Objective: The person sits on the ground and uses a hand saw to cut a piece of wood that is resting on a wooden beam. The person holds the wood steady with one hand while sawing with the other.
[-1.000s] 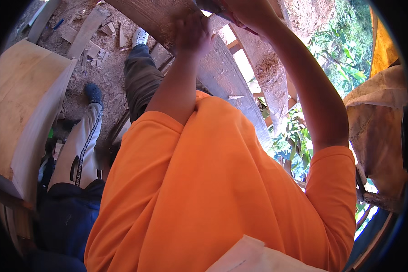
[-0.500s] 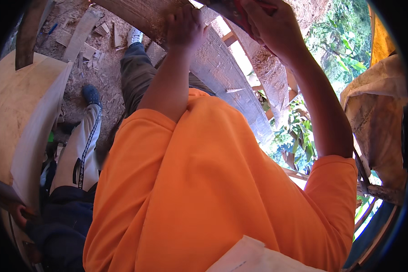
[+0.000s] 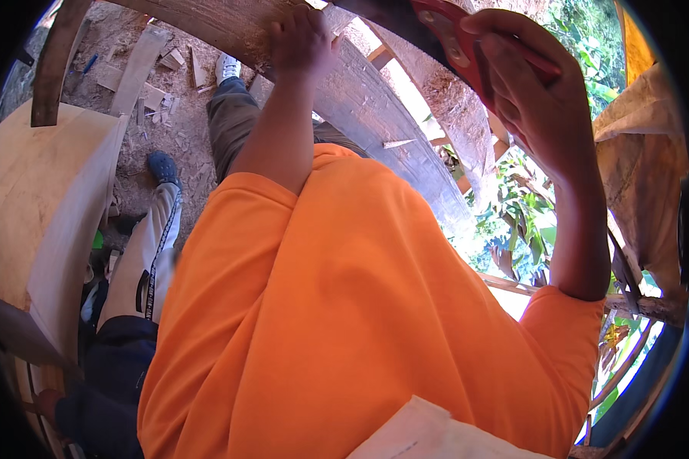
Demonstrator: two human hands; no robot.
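Observation:
In my right hand [image 3: 540, 96] is the red handle of a handsaw [image 3: 442, 38], my fingers wrapped round it. The saw's dark blade slants up and left toward a wooden plank [image 3: 207, 24], and its far end runs out of view at the top. My left hand [image 3: 302, 42] presses on this plank, left of the blade, with fingers bent over it and the thumb out to the side. Whether the teeth touch the wood is hidden. Below my left hand a wide greyish board [image 3: 394, 126] slopes down to the right, a pale splinter lying on it.
A co-worker in a dark top and pale trousers [image 3: 149, 260] is at the left, one hand [image 3: 47, 404] low by a big curved wooden panel [image 3: 34, 176]. Wood offcuts [image 3: 142, 69] and shavings litter the ground. Brown sheeting [image 3: 639, 199] hangs at the right, plants beyond.
My right hand has drawn the saw back, down and to the right, so more of its handle shows. My left hand stays on the plank. The co-worker's hand has moved lower.

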